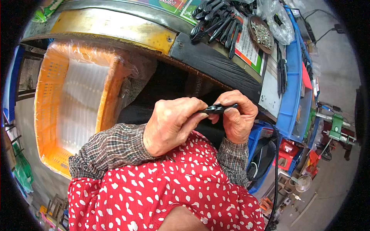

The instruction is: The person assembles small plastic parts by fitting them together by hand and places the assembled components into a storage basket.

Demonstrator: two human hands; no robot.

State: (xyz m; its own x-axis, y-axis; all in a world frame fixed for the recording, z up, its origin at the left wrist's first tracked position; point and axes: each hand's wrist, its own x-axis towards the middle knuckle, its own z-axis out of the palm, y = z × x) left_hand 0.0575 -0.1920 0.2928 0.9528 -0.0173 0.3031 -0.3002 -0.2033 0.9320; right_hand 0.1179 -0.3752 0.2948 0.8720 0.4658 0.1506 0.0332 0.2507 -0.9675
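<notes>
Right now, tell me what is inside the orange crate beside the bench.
The orange crate is lined with clear plastic sheeting, which spills over its rim. Through the sheeting only the pale ribbed bottom shows, with no parts on it. The crate's near corner is hidden behind the left sleeve.

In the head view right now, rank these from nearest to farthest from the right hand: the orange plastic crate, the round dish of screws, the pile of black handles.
1. Pile of black handles, up on the bench, directly above the right hand.
2. Round dish of screws, upper right; too close to call against the pile.
3. Orange plastic crate, far left.
</notes>
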